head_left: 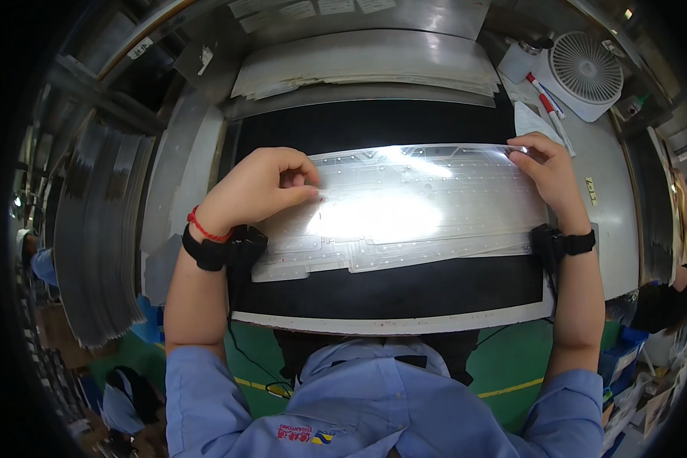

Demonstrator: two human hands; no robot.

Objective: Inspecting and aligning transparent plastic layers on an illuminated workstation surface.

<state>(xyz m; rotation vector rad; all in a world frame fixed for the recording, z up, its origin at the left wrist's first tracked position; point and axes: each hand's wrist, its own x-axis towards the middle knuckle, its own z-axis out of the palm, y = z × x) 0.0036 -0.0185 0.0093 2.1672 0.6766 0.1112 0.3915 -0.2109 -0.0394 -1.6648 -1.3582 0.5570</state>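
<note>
A glossy, see-through film sheet (435, 183) with fine printed circuit lines lies across the black work surface in front of me, glare covering its middle. More such sheets seem to lie under it, their uneven lower edges (328, 258) showing. My left hand (263, 183) is closed at the sheet's left end, thumb and curled fingers at the edge. At the upper right corner, my right hand (549, 169) pinches the film between thumb and fingers. Each wrist wears a black strap with a small device; a red cord circles the left one too.
Behind the black mat (282, 126) rests a pile of large sheets (366, 65). A white fan (586, 69), a bottle (517, 61) and red markers (546, 101) stand at the back right. Tall sheet stacks (99, 229) flank the left side. Other people are partly visible at both sides.
</note>
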